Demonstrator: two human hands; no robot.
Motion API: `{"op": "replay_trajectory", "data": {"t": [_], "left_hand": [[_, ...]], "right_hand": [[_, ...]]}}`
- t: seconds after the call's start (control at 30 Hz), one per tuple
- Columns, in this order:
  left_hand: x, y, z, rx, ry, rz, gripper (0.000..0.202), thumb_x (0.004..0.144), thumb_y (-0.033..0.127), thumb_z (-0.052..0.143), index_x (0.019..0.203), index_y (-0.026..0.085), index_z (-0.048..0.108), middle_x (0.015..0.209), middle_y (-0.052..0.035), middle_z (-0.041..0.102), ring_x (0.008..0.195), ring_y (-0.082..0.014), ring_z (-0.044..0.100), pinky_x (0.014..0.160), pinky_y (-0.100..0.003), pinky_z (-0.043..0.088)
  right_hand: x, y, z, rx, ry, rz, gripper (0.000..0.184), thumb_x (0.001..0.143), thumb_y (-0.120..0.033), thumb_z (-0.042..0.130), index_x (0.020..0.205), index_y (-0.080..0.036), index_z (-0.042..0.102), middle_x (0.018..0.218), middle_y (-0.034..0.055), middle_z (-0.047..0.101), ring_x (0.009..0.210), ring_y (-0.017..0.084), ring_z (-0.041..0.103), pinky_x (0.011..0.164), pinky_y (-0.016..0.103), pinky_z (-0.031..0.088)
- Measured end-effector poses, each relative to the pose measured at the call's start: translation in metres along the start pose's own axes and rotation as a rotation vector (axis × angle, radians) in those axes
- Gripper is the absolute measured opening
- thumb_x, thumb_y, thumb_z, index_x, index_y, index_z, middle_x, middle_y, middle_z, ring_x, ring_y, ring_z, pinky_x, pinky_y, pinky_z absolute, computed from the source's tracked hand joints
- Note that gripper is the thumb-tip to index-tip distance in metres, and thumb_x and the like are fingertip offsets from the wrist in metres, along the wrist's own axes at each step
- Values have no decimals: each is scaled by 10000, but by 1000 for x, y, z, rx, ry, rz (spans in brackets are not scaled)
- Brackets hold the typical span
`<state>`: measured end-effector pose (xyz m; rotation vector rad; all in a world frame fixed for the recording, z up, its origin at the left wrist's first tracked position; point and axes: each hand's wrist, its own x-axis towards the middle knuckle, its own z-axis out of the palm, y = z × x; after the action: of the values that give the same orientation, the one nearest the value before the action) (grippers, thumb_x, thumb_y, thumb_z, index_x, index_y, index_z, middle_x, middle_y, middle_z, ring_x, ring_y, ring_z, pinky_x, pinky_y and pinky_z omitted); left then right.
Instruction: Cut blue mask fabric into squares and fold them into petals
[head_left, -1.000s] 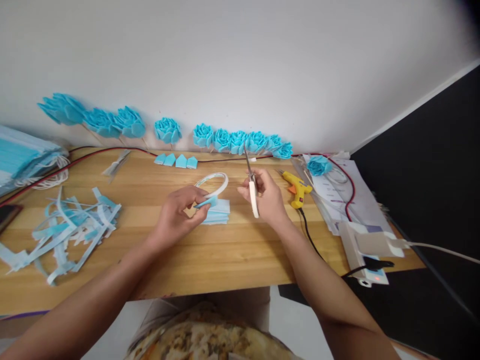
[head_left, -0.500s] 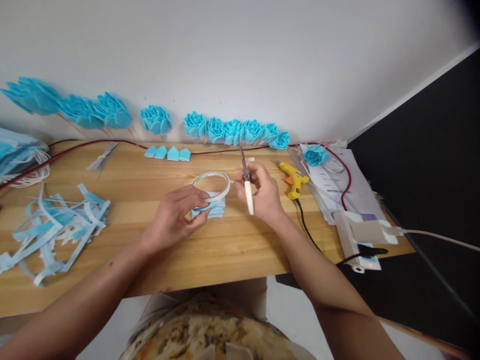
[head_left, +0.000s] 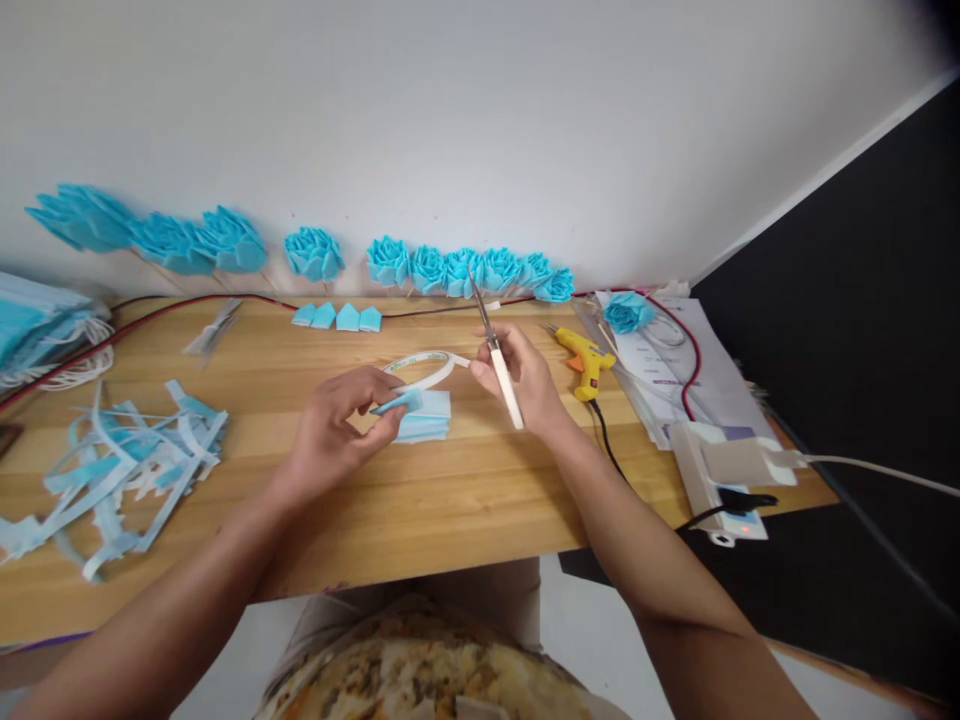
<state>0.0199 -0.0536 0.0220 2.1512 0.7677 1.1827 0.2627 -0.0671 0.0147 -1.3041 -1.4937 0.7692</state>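
My left hand point(head_left: 337, 432) is closed in a pinch on a small folded blue piece point(head_left: 397, 402), held just above a little stack of blue pieces point(head_left: 429, 420) on the wooden table point(head_left: 450, 500). A white roll of tape point(head_left: 424, 367) stands tilted right behind that hand, touching it or nearly so. My right hand point(head_left: 525, 378) is closed around white-handled scissors point(head_left: 495, 350), blades pointing up and away; a thin strip of tape runs from the roll toward its fingers.
Blue paper roses point(head_left: 465, 268) line the wall at the back, with small folded pieces point(head_left: 337, 318) in front. Blue scraps point(head_left: 127, 455) lie at left, a mask stack point(head_left: 37, 320) far left. A yellow glue gun point(head_left: 585, 358), papers and a white power strip point(head_left: 712, 465) sit right.
The view shifted slightly. My left hand lifted the blue piece a little, and the tape roll tilted more on edge. My right hand tipped the scissors further left.
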Motion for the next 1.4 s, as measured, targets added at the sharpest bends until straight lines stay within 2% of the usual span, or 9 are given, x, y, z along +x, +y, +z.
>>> {"op": "replay_trajectory", "data": {"t": [0.2, 0.37, 0.5, 0.57, 0.77, 0.9, 1.1, 1.27, 1.4], "left_hand": [[0, -3, 0, 21, 85, -85, 145, 852, 214, 640, 725, 187, 575, 811, -46, 700, 727, -157, 638, 576, -255, 427], [2, -3, -1, 105, 68, -32, 131, 839, 211, 633, 719, 188, 587, 823, -58, 725, 784, -180, 673, 615, -267, 459], [4, -6, -2, 209, 133, -3, 98, 823, 182, 637, 730, 193, 610, 834, -46, 736, 727, -159, 651, 633, -275, 470], [5, -7, -3, 226, 167, -13, 105, 828, 174, 630, 728, 192, 604, 833, -38, 736, 693, -143, 633, 631, -271, 467], [4, -3, -3, 212, 201, -43, 111, 833, 154, 620, 726, 178, 602, 833, -42, 729, 657, -125, 597, 597, -258, 425], [4, -2, -2, 192, 193, -33, 150, 838, 160, 616, 696, 179, 570, 824, -46, 728, 655, -128, 596, 589, -257, 416], [1, -2, 3, 181, 156, 7, 140, 847, 191, 634, 716, 174, 587, 809, -52, 721, 603, -112, 560, 561, -243, 421], [0, -3, 5, 150, 135, 19, 114, 856, 178, 630, 744, 172, 611, 839, -67, 733, 703, -140, 627, 572, -240, 434], [2, -4, 5, 175, 157, 17, 121, 851, 177, 631, 734, 168, 605, 830, -65, 724, 627, -117, 575, 557, -240, 428]], "right_hand": [[0, 2, 2, 14, -36, 41, 406, 772, -331, 699, 1141, -233, 561, 886, -13, 593, 788, 140, 580, 738, 279, 465], [1, -2, 2, 192, -40, 94, 437, 724, -381, 720, 1102, -236, 556, 857, -12, 579, 752, 134, 546, 691, 266, 458], [2, -2, -1, 256, -56, 110, 403, 756, -395, 648, 1114, -241, 546, 848, -4, 579, 700, 129, 526, 628, 261, 429], [2, -1, -1, 189, -56, 96, 404, 754, -384, 654, 1117, -238, 550, 857, -3, 583, 713, 133, 539, 643, 264, 438], [-3, 1, 7, -280, -56, 4, 370, 797, -325, 648, 1145, -212, 595, 854, 2, 641, 746, 154, 590, 734, 296, 463], [-4, 1, 11, -425, -33, -30, 386, 791, -328, 650, 1153, -196, 622, 877, 24, 689, 739, 168, 609, 729, 301, 475], [-5, 4, 13, -481, -40, -77, 395, 800, -309, 658, 1177, -192, 660, 887, 38, 719, 714, 162, 616, 696, 276, 467], [-7, 1, 15, -463, -43, -77, 382, 807, -297, 656, 1172, -187, 671, 860, 30, 724, 692, 153, 613, 676, 261, 452], [-10, -4, 18, -449, -54, -97, 383, 805, -289, 658, 1172, -180, 672, 891, 41, 733, 720, 158, 629, 696, 261, 461]]}}
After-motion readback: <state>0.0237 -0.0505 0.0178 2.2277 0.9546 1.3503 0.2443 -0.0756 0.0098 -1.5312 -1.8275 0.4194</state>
